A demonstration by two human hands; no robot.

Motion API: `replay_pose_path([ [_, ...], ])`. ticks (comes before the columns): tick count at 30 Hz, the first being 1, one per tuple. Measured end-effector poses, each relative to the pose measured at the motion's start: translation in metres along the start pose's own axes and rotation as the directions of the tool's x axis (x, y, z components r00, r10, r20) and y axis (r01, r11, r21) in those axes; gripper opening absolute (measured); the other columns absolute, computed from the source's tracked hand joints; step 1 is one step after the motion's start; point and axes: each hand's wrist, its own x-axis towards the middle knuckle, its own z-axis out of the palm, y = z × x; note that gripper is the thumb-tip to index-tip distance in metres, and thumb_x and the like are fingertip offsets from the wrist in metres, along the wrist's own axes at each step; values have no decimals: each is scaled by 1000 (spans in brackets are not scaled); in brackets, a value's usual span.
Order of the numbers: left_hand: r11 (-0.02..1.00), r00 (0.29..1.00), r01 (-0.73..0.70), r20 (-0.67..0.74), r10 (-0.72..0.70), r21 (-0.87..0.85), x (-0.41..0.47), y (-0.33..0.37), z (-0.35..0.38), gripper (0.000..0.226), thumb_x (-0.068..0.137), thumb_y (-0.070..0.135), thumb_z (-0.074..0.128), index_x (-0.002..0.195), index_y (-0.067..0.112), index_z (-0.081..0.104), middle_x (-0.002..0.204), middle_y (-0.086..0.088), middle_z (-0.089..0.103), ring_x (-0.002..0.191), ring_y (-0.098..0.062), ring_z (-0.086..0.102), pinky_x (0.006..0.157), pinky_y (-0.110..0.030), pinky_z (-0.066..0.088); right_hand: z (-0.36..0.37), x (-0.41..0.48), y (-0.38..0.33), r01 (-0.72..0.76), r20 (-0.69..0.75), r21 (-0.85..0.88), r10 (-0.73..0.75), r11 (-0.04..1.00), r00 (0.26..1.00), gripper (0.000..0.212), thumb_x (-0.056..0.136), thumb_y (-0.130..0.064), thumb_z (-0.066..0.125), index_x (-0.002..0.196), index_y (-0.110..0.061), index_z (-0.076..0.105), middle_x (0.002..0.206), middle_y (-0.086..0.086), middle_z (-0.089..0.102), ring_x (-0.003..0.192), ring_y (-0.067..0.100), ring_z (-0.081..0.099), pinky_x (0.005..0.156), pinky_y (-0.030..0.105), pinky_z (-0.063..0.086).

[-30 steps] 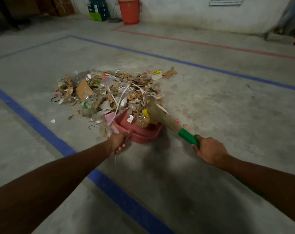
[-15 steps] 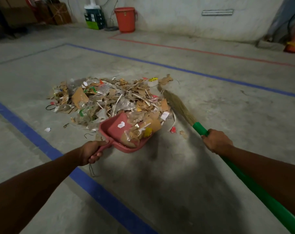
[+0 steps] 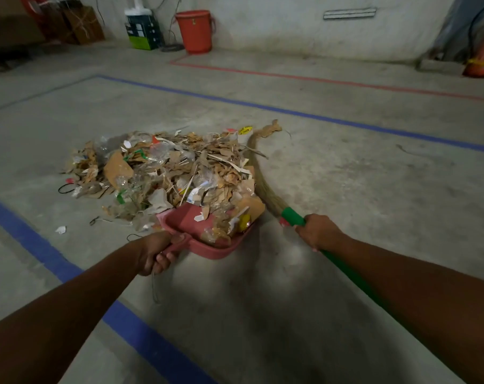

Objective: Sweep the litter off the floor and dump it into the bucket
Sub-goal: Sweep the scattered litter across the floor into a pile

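Both arms reach forward and down over the concrete floor (image 3: 360, 189), the forearms stretched out almost straight. The left hand (image 3: 155, 252) has its fingers curled tightly round the handle of the red dustpan (image 3: 218, 252), knuckles up. The pan is tilted a little, its open mouth pushed against the near side of the litter pile (image 3: 166, 164). Scraps of cardboard, paper and clear plastic already lie in the pan.

The right hand (image 3: 318, 231) grips the green handle of the broom (image 3: 290, 216) just behind the collar, and the rest of the handle runs back under the right forearm. The straw bristles curve along the right side of the pile, their tips at its far right end.

The pile lies in the middle of the floor, inside the blue lines (image 3: 41, 248). The orange bucket (image 3: 195, 30) stands well apart from it at the far edge of the floor, against the wall, beyond the red line (image 3: 318, 80).
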Motion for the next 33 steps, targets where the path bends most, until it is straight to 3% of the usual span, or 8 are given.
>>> replay_pose_path([
  [4,999,997,-52,-57,52,1,4,4,14,47,102,49,48,72,13,53,47,1,38,28,-5,27,31,-11,19,5,-13,6,92,-9,-134,-94,987,996,47,101,-50,48,125,-11,61,109,11,67,84,22,63,69,29,51],
  [7,994,990,-113,-80,112,-3,4,-1,22,42,105,48,43,86,13,58,47,1,38,29,-6,28,32,-10,21,2,-31,18,143,-4,-164,-146,976,989,47,102,-49,47,133,-15,57,116,12,68,96,27,66,76,32,52],
  [15,975,973,-215,-102,209,-53,-14,-9,32,42,106,45,40,88,11,56,48,0,36,28,-7,26,29,-12,21,-27,-73,45,181,-82,-266,-209,947,974,41,103,-47,45,133,-21,53,102,9,67,78,23,57,66,29,44],
  [19,973,973,-228,-45,226,-45,-32,-15,22,49,104,47,41,75,10,55,50,0,36,29,-7,25,28,-13,20,-41,-78,55,163,-164,-284,-215,945,963,43,103,-49,44,137,-24,51,95,7,65,77,24,60,63,29,46],
  [24,984,984,-172,-46,170,-39,-43,-33,-14,41,105,39,39,100,5,61,51,0,37,30,-7,26,31,-13,18,-43,-62,50,82,-201,-193,-121,978,972,42,103,-49,46,132,-20,54,89,0,58,73,18,59,59,27,46],
  [28,996,995,-87,-60,85,-31,-42,-40,-36,41,104,39,44,114,5,64,51,-1,39,30,-7,27,30,-13,18,-26,-32,24,-52,-99,-65,45,997,994,39,102,-46,50,118,-11,61,82,-1,58,70,13,58,59,25,48],
  [30,997,998,-59,-39,57,-40,-38,-32,-41,41,104,38,45,116,5,66,50,-1,40,30,-7,28,30,-13,19,-19,-22,8,-107,-61,8,107,994,992,37,101,-42,53,110,-8,62,77,1,57,63,12,58,52,23,43],
  [33,1000,999,-9,-35,10,8,-30,-13,-38,42,103,41,45,105,5,67,49,1,39,30,-6,27,32,-11,17,-11,-9,-16,-119,6,105,119,987,993,39,97,-43,57,96,-5,62,74,8,67,53,17,64,51,25,49],
])
